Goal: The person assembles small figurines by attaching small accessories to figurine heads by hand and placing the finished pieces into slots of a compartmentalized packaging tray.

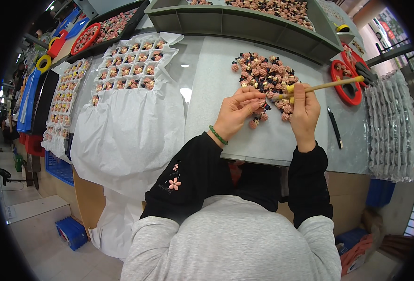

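Observation:
My left hand pinches a small pink-haired figurine between thumb and fingers. In my right hand is a brush with a long wooden handle, its tip at or very close to the figurine; I cannot tell if they touch. Something yellow shows at the right fingertips. Just beyond both hands lies a heap of similar figurines, pink and dark, on a white sheet. A few loose ones lie by my left fingers.
To the left, a tray lined with white paper holds figurines in compartments, beside another filled tray. A grey-green bin spans the back. Rightward are a red dish, a black pen and stacked clear plastic trays.

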A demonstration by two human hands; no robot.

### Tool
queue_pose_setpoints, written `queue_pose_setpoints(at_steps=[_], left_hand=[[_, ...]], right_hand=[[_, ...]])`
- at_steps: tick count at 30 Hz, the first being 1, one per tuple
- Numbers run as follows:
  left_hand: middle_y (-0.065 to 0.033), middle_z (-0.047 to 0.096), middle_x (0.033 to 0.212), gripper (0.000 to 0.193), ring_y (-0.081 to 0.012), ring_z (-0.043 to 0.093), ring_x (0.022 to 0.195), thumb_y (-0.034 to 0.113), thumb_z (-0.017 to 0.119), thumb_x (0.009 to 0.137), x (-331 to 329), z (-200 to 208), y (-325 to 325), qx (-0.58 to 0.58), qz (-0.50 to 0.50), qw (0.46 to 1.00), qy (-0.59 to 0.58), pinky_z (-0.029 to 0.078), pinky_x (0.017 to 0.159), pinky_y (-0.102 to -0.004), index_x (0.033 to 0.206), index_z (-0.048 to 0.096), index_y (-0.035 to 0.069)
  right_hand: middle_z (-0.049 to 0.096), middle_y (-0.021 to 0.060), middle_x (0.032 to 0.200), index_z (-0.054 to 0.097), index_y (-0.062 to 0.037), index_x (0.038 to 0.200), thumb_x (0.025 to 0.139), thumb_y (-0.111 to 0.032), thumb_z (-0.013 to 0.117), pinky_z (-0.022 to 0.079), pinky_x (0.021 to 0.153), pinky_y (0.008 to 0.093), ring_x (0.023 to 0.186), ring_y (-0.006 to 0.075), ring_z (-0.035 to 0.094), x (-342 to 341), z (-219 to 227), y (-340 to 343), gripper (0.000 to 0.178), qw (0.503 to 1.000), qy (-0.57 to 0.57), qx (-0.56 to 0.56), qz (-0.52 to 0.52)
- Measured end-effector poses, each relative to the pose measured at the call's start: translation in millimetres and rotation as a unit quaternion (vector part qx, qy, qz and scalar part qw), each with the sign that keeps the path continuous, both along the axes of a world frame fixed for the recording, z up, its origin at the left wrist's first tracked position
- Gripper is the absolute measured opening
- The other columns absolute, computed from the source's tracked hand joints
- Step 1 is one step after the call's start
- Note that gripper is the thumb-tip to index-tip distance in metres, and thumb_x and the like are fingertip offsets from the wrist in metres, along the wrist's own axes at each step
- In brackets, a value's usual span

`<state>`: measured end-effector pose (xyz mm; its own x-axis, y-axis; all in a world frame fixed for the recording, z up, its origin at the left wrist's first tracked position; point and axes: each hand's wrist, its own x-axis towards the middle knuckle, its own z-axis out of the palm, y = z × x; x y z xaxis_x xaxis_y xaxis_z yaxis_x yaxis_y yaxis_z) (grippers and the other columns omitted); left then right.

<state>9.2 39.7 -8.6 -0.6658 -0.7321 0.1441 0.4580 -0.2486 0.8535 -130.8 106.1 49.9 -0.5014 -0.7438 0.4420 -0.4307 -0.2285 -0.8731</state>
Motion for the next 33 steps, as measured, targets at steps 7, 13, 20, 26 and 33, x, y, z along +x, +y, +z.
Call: queue_pose_setpoints(at_steps=[7,13,20,26,33], left_hand=[[-0.0045,0.042,0.116,0.024,-0.0133,0.055,0.093,0.002,0.051,0.085,0.4,-4.8,-0.4,-0.015,-0.005,1.000,0.001,0.047,0.079,-0.0249,0.109,0.057,-0.001],[-0.0079,0.050,0.115,0.026,-0.0131,0.055,0.094,0.002,0.048,0.087,-3.3,-2.0,0.5,-0.005,-0.034,0.999,0.009,0.046,0.079,-0.0245,0.111,0.054,-0.002],[-0.0110,0.056,0.109,0.025,-0.0141,0.055,0.095,0.005,0.048,0.088,-0.4,2.6,-0.3,0.006,-0.043,0.999,-0.015,0.046,0.081,-0.0262,0.111,0.053,-0.002],[-0.0120,0.055,0.111,0.027,-0.0159,0.055,0.097,0.004,0.048,0.087,-0.5,0.5,-0.4,0.018,-0.019,1.000,-0.013,0.047,0.084,-0.0279,0.113,0.050,-0.002],[-0.0120,0.056,0.109,0.026,-0.0150,0.055,0.097,0.004,0.050,0.087,-4.8,-5.1,-2.6,0.052,-0.029,0.998,0.012,0.047,0.083,-0.0266,0.112,0.052,0.000]], right_hand=[[0.053,0.0048,0.065,0.056,0.0014,0.085,0.090,-0.020,0.049,0.037,0.050,0.0230,0.055,0.0107,0.047,-10.9,-9.3,6.5,0.023,0.994,0.092,0.038,0.042],[0.055,0.0079,0.080,0.055,0.0013,0.092,0.086,-0.009,0.054,0.043,0.059,0.0250,0.067,0.0164,0.054,-59.6,-11.7,25.4,0.012,0.948,0.312,-0.028,-0.060],[0.056,0.0125,0.094,0.058,-0.0018,0.096,0.075,0.002,0.057,0.045,0.071,0.0343,0.086,0.0300,0.054,-129.2,-29.3,50.9,0.021,0.886,0.428,0.113,-0.137],[0.056,0.0109,0.095,0.058,-0.0022,0.096,0.072,0.003,0.056,0.043,0.076,0.0357,0.093,0.0283,0.052,-154.6,-40.1,42.0,0.025,0.855,0.490,0.147,-0.080],[0.056,0.0130,0.099,0.053,-0.0025,0.112,0.069,0.007,0.052,0.043,0.079,0.0361,0.094,0.0294,0.052,-156.6,-31.8,36.2,0.044,0.788,0.572,0.194,-0.117]])
